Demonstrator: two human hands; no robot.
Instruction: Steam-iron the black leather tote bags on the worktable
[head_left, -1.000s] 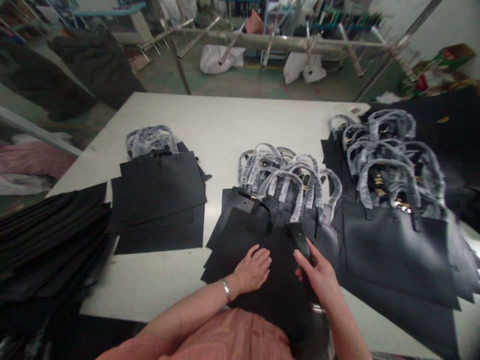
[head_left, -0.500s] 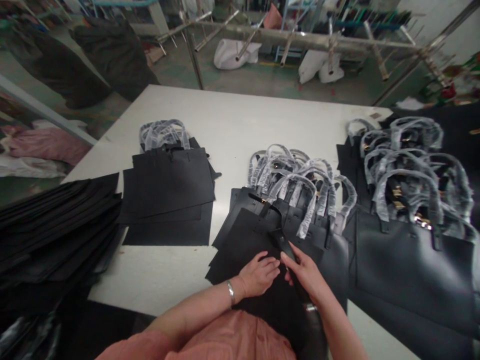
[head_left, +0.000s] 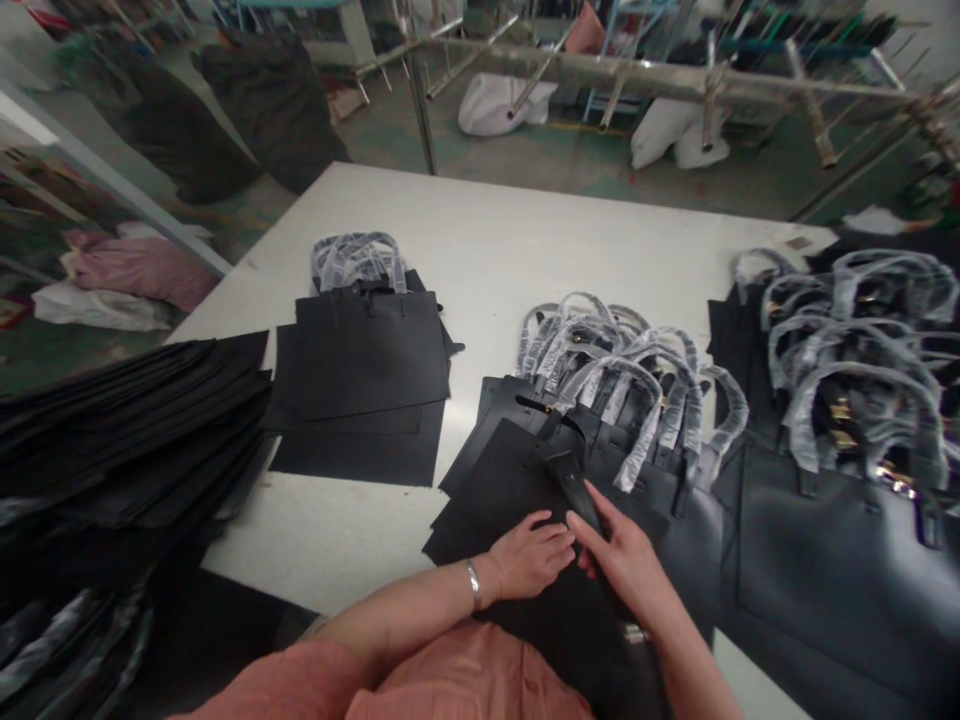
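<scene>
Black strap (head_left: 576, 485) sits in the right hand (head_left: 624, 558), beside the left hand (head_left: 531, 560).

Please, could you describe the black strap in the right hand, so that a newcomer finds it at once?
On the white table, find the middle pile of black panels. Over this pile, the right hand grips the black strap at a slant. Unlike the arched handles behind it, the strap shows no crinkled clear wrapping.

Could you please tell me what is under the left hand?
The left hand lies on a black panel; other black sheets stick out from under that panel. The part covered by the palm cannot be seen.
</scene>
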